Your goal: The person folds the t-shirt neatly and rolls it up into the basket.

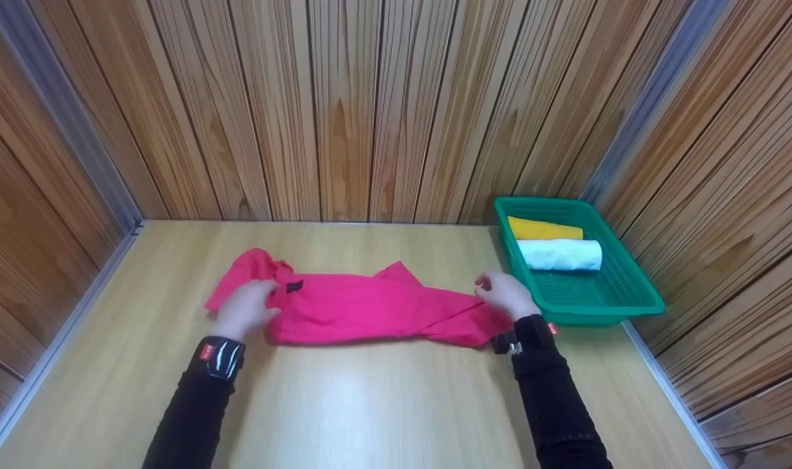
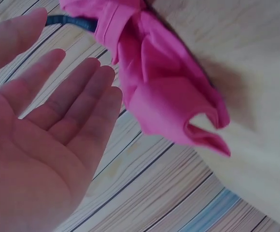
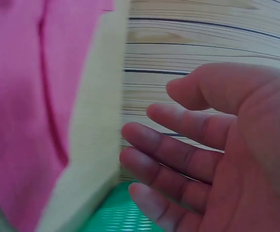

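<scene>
A bright pink garment (image 1: 363,309), probably a shirt, lies stretched left to right on the table, with a small dark label (image 1: 294,286) near its left part. My left hand (image 1: 245,309) is over its left end; in the left wrist view the fingers are relaxed and apart from the bunched pink cloth (image 2: 164,87), one piece of which forms an open loop. At the other end hovers my right hand (image 1: 505,294). The right wrist view shows its fingers (image 3: 178,159) loosely bent, holding nothing, beside the flat pink cloth (image 3: 29,96).
A green plastic basket (image 1: 591,305) stands at the right by the wall. Inside it lie a rolled white cloth (image 1: 560,255) and a folded yellow cloth (image 1: 544,229). Wood-panelled walls (image 1: 344,117) enclose the table (image 1: 370,404) at the back and sides.
</scene>
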Available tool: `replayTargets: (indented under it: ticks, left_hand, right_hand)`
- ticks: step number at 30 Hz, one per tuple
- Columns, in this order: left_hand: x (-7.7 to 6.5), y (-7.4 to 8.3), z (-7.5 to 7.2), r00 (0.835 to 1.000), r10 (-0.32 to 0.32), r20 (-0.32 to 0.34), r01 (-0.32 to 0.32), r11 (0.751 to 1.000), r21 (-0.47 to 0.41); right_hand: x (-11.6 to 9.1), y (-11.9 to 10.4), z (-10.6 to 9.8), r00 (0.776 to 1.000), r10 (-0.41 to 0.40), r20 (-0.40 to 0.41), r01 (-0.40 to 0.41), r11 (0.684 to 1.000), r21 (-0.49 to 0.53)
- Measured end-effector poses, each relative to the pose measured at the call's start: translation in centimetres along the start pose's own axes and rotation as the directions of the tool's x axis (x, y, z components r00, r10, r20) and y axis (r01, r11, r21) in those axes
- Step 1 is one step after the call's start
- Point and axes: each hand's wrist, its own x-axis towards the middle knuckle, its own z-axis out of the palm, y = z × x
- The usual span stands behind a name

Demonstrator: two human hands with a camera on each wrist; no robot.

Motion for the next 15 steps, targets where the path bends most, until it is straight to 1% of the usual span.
replayTargets:
  ticks: [3, 6, 8, 11, 15]
  left_hand:
    - [0.0, 0.1, 0.6, 1.000, -0.030, 0.003, 0.030, 1.000, 0.003]
    - [0.1, 0.3, 1.2, 0.998, -0.065, 0.006, 0.064, 0.998, 0.027]
    - [0.2, 0.4, 1.6, 0.997, -0.075, 0.003, 0.075, 0.996, 0.044]
    - [0.3, 0.7, 2.4, 0.996, -0.087, 0.000, 0.087, 0.995, 0.048]
    - [0.4, 1.1, 3.4, 0.995, -0.096, 0.012, 0.095, 0.994, 0.050]
  right_hand:
    - [0.5, 0.2, 0.7, 1.000, 0.029, 0.001, -0.029, 1.000, -0.003]
    - [0.9, 0.4, 1.4, 0.999, 0.050, 0.012, -0.050, 0.999, -0.013]
    - [1.2, 0.6, 1.8, 0.998, 0.059, 0.026, -0.059, 0.998, -0.026]
    - [1.5, 1.0, 2.6, 0.997, 0.058, 0.046, -0.055, 0.997, -0.049]
    - [1.7, 1.6, 3.6, 0.997, 0.045, 0.056, -0.043, 0.998, -0.045]
